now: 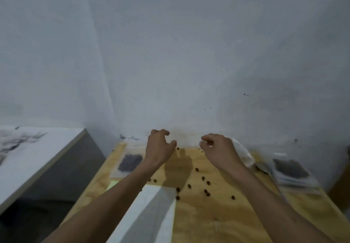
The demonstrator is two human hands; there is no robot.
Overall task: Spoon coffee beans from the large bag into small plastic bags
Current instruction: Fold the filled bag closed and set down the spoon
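My left hand point(160, 147) hovers over the far edge of the wooden table point(217, 222), fingers curled and apart, holding nothing. My right hand point(219, 148) is beside it, fingers loosely curled; a clear small plastic bag point(244, 152) lies just behind and to its right, and I cannot tell whether the hand touches it. A small bag filled with beans point(130, 163) lies at the far left. A stack of filled bags point(291, 169) lies at the far right. Several loose coffee beans point(206, 183) are scattered mid-table. A metal spoon point(263, 167) lies beside the right stack. The large bag is not in view.
A white wall point(189, 63) rises directly behind the table. A white rectangular sheet or box point(151, 210) lies at the near middle of the table. A yellow-green note point(111, 185) sits at the left edge. A white and grey counter point(37, 159) stands to the left.
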